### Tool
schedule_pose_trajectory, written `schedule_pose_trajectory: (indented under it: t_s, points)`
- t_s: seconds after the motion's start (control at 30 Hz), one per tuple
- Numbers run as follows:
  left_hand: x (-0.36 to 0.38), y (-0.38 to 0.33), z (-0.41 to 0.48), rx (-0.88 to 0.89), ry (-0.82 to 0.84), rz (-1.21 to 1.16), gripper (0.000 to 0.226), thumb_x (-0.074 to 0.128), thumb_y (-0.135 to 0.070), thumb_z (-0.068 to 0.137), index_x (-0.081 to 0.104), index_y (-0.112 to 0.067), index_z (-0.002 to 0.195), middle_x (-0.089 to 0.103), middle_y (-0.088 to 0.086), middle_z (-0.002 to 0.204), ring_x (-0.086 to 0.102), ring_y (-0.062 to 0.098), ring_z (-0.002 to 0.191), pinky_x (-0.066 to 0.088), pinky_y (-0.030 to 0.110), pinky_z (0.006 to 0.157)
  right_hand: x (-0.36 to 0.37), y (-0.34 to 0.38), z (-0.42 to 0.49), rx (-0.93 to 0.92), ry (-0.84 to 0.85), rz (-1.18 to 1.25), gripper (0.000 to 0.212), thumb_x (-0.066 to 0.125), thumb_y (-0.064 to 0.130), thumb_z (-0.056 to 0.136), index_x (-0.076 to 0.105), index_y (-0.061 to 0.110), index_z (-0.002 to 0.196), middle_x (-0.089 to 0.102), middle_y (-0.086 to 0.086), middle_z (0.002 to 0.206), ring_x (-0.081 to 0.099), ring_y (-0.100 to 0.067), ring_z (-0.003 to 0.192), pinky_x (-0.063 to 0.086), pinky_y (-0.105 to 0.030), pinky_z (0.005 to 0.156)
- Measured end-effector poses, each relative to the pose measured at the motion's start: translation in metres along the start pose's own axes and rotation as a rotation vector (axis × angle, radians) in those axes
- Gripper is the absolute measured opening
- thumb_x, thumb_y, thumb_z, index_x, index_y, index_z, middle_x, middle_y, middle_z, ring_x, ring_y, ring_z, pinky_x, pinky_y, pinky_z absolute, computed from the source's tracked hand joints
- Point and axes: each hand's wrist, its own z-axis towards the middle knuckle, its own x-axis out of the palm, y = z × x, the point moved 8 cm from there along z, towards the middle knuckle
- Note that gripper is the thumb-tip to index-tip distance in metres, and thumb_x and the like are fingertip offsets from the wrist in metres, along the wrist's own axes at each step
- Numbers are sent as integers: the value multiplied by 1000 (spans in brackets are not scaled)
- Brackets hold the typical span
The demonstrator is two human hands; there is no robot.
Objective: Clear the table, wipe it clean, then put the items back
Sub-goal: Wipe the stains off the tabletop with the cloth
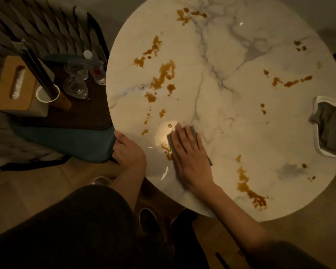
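A round white marble table (231, 105) fills the view, dotted with several brown liquid stains (163, 76). My right hand (190, 154) lies flat, fingers straight, pressing a grey cloth (194, 131) onto the table's near-left part, beside a stain. My left hand (127, 148) grips the table's left edge with curled fingers. On the chair seat (70, 117) to the left stand the removed items: a tissue box (16, 84), two glass cups (76, 78), a small bottle (97, 70) and a white paper cup (47, 93) holding dark sticks.
A white tray (318, 140) with a crumpled grey cloth (332, 125) in it sits at the table's right edge. The chair with a woven back stands close against the table's left side. My dark-clothed legs and shoes are below, on a wooden floor.
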Motion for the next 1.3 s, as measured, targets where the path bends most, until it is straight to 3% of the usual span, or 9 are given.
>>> schedule_pose_trajectory:
  t_s: [0.13,0.33,0.53,0.73,0.93,1.07,1.17,1.3]
  points:
    - [-3,-3,-4,-7,13,-4,57,25,-39,105,58,4,124,58,25,127,52,35,117,32,31,92,0,-9,-38,-116,18,50,54,32,29,104,22,15,155,9,-6,164,2,-24,152,11,-47,122]
    - [-1,-3,-4,32,67,1,58,29,-46,103,58,-4,129,60,18,127,54,32,116,40,34,95,-9,-18,8,133,-50,48,55,27,31,103,19,14,155,7,-8,164,-1,-24,151,10,-48,122]
    - [-1,-4,-4,63,82,-20,53,40,-48,100,59,-6,125,63,13,122,58,29,112,39,24,81,3,-5,-41,-147,9,17,55,35,28,103,23,16,155,9,-7,164,1,-23,152,11,-45,122]
    - [-4,-10,-11,59,72,53,56,36,-50,100,54,-7,131,57,16,130,50,30,122,37,34,98,-7,-13,-3,157,-93,65,54,27,31,104,21,14,155,10,-9,164,1,-26,151,11,-48,122]
    - [-4,-8,-8,38,76,69,57,36,-51,99,57,-7,128,59,16,127,53,33,117,41,38,96,11,15,-36,-197,-10,14,53,34,32,104,23,19,155,12,-8,163,0,-24,152,7,-43,123]
    - [-3,-7,-9,46,75,67,59,36,-53,99,59,-5,125,60,16,124,55,33,115,42,38,94,-4,-30,-17,22,-68,6,53,28,32,104,24,17,154,14,-10,163,5,-27,151,13,-47,121]
    - [-2,-6,-9,47,75,55,60,36,-53,99,59,-5,125,60,16,124,55,32,115,42,36,94,-8,-20,2,177,-103,57,53,28,30,103,24,15,154,13,-12,163,4,-30,151,14,-49,120]
    - [-3,-6,-9,23,78,46,61,34,-55,99,59,-7,127,60,15,126,54,32,115,41,36,95,6,20,-18,-111,-58,14,52,36,30,103,28,17,153,16,-11,162,5,-27,151,10,-46,122]
